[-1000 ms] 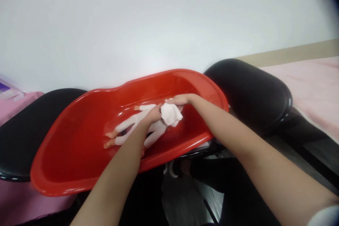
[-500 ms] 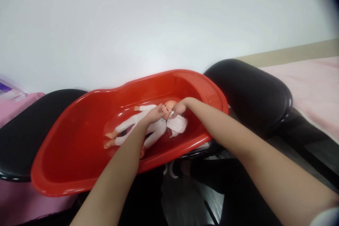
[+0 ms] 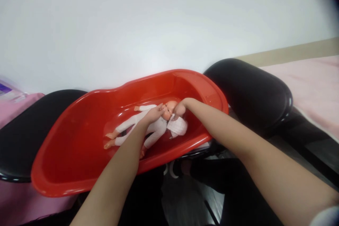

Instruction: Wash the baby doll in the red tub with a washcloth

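The doll [image 3: 140, 116] (in white) lies in the red tub [image 3: 71, 141] between 2 black seats [image 3: 249, 91]. The left hand [image 3: 154, 114] touches its head [image 3: 167, 113] — whether gripping, I cannot tell — while the right hand [image 3: 180, 108] pinches a white cloth [image 3: 178, 126].

Soft, fairly even light fills the view, its source out of frame. The pale wall [image 3: 148, 24] is brightest, glowing hazily behind the tub [image 3: 71, 148], whose glossy red sides carry thin white glints. The floor [image 3: 182, 194] sits dim. The top right corner falls to black; fine detail on the doll [image 3: 159, 129] and cloth [image 3: 179, 127] smears.
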`<state>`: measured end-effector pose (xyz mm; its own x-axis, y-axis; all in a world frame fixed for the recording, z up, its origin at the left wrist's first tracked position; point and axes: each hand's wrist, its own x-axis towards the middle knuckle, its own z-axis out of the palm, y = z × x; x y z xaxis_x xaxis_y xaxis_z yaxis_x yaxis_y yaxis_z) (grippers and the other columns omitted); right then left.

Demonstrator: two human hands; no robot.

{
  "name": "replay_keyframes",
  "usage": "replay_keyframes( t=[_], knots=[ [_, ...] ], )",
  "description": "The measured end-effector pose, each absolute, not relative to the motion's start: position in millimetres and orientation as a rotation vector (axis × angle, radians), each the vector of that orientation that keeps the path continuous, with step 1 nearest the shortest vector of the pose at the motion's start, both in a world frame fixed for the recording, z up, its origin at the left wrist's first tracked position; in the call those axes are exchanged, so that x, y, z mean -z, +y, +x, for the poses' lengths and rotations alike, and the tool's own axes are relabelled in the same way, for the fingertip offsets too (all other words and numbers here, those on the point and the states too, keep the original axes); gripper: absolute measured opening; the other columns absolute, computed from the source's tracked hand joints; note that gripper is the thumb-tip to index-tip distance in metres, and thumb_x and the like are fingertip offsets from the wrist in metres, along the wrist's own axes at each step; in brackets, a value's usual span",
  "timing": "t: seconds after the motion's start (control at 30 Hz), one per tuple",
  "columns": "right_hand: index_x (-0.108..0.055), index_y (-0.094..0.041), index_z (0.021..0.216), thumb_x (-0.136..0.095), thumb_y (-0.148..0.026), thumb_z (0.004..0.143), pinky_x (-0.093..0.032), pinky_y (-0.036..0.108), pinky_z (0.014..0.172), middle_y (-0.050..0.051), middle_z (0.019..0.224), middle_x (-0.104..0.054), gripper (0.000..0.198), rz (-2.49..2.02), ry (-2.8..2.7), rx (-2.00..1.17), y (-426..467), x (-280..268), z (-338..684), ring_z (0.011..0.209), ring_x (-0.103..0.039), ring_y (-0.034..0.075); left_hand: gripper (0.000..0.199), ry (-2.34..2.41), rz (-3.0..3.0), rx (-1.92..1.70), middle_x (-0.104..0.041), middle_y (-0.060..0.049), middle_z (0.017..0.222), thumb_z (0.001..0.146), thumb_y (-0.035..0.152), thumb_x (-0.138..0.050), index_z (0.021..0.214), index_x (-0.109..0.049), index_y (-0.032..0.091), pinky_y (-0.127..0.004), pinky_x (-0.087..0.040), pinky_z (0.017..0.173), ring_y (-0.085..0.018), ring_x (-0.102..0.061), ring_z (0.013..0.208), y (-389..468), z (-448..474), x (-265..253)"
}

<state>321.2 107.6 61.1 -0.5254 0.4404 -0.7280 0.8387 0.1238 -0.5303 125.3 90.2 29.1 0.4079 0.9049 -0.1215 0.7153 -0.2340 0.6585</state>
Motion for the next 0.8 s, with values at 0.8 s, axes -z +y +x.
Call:
replay_keyframes(
  t=[0.8],
  knots=[
    [-0.052,-0.013,0.110,-0.073,-0.035,0.077,-0.056,0.025,0.072,0.005,0.086,-0.070,0.045,1.089,1.718,2.155,93,-79,309,0.075,-0.068,0.014,0.068,1.317,1.975,-0.555,-0.054,-0.015,0.137,0.096,0.055,-0.017,0.127,-0.056,0.009,-0.035,-0.032,0.111,-0.026,-0.048,0.129,92,133,-26]
  ],
)
